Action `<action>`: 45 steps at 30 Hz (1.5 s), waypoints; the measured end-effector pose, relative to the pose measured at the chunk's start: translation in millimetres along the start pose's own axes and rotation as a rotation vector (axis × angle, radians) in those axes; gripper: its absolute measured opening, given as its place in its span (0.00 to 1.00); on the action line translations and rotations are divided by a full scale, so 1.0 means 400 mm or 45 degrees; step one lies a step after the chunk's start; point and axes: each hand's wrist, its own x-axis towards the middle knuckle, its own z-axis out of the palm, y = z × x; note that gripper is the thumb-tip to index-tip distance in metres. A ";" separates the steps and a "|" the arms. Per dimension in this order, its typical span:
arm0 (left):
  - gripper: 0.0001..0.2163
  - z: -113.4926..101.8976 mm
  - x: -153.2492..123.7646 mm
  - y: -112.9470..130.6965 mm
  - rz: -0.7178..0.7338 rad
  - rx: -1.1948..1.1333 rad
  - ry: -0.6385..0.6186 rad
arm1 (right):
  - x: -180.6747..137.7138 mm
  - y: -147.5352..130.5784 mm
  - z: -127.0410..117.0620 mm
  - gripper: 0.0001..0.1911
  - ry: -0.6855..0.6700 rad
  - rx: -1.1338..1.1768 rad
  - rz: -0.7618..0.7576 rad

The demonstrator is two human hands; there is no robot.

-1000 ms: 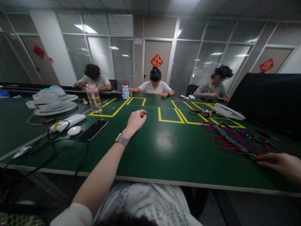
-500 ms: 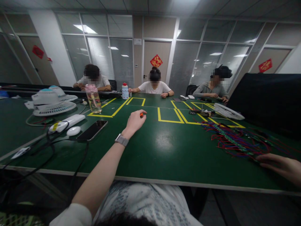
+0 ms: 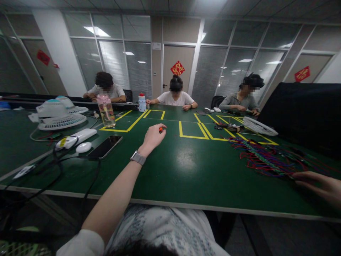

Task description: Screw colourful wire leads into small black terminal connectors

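My left hand, with a watch on its wrist, reaches over the middle of the green table. Its fingers are closed around a small orange object, mostly hidden by them, so its kind is unclear. At the right edge of the view, my right hand has its fingertips together at the near end of a strip of small green circuit boards. Many red and blue wires stick out along both sides of that strip. The strip lies slantwise on the table, and the exact grip on its end is partly hidden.
Yellow tape marks rectangles on the table. To the left are a phone, a white mouse, black cables, fans and a pink-lidded bottle. A dark monitor stands right. Several people sit opposite.
The view has shifted very slightly. Both hands stay in nearly the same places, with the right hand's fingers still at the strip's end.
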 end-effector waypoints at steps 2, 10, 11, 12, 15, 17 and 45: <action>0.12 -0.001 0.000 0.001 0.007 -0.001 -0.003 | 0.000 0.012 -0.001 0.21 -0.002 -0.004 0.029; 0.12 0.005 0.002 -0.003 0.000 0.007 0.007 | -0.001 0.086 0.003 0.22 0.019 -0.015 0.008; 0.12 0.005 0.002 -0.003 -0.001 0.005 0.005 | -0.002 0.093 0.003 0.22 0.001 -0.008 -0.018; 0.12 0.005 0.002 -0.002 -0.003 0.005 0.003 | -0.004 0.098 0.004 0.21 -0.023 0.000 -0.052; 0.12 0.003 0.000 0.000 -0.007 0.010 -0.002 | -0.010 0.096 0.010 0.19 -0.088 -0.003 -0.215; 0.13 0.001 0.000 0.001 -0.005 0.011 -0.004 | -0.013 0.079 0.014 0.18 -0.084 -0.062 -0.323; 0.13 0.000 0.000 0.002 -0.005 0.012 -0.022 | -0.023 -0.093 0.057 0.21 0.350 -0.321 -0.350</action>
